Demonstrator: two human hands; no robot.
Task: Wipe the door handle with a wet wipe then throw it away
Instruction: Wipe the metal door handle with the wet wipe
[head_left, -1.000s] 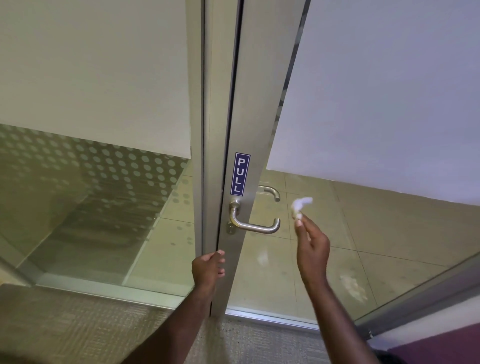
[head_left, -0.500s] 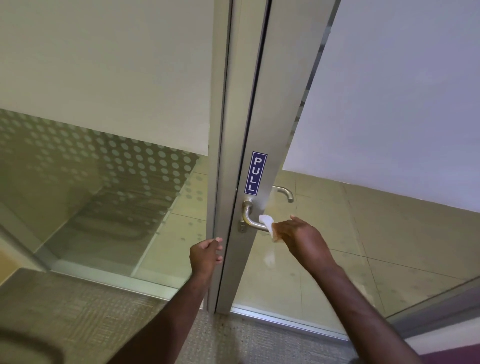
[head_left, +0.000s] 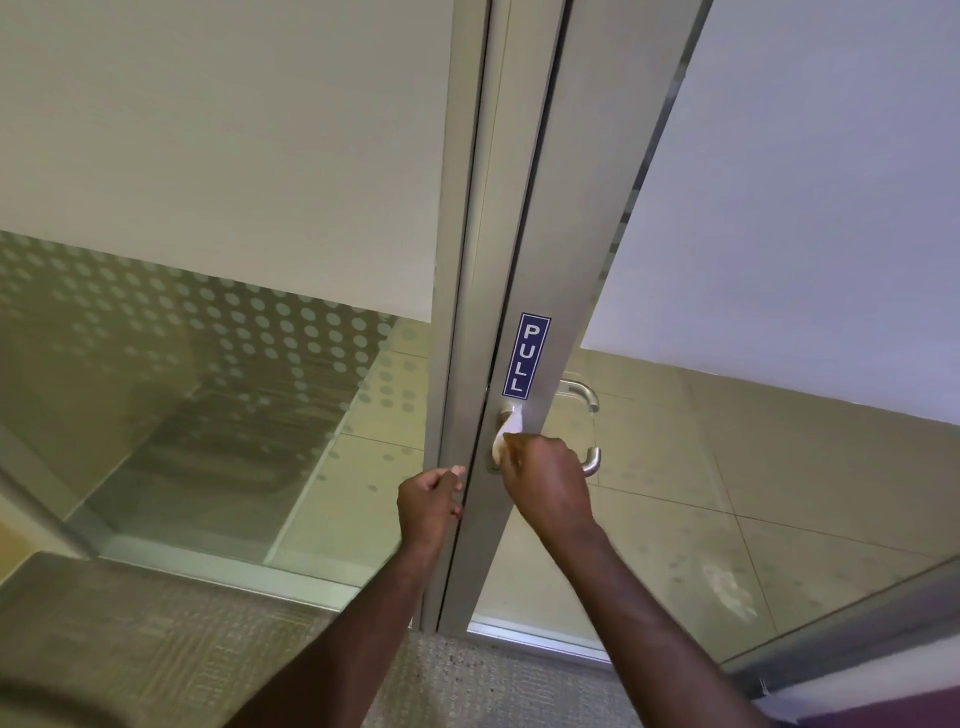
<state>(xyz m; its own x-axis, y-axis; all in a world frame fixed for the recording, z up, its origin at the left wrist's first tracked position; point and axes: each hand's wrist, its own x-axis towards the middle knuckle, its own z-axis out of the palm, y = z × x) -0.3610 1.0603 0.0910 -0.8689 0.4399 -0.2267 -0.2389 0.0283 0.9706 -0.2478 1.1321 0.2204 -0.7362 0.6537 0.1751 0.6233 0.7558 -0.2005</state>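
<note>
A silver lever door handle (head_left: 591, 461) sticks out from the metal door frame (head_left: 561, 260), just below a blue PULL sticker (head_left: 526, 355). My right hand (head_left: 545, 480) is shut on a white wet wipe (head_left: 506, 430) and presses it against the handle's base near the frame; the hand hides most of the lever. My left hand (head_left: 430, 501) grips the edge of the door at the gap, just left of and slightly below the handle.
A second handle (head_left: 583, 393) shows through the glass on the door's far side. A frosted glass panel (head_left: 208, 182) with a dot pattern stands to the left. Tiled floor (head_left: 753, 493) lies beyond the door, carpet (head_left: 156, 649) under me.
My right hand brought the wipe from the air right of the handle onto the lever, then slid it left to the handle's base. My left hand stayed on the door edge.
</note>
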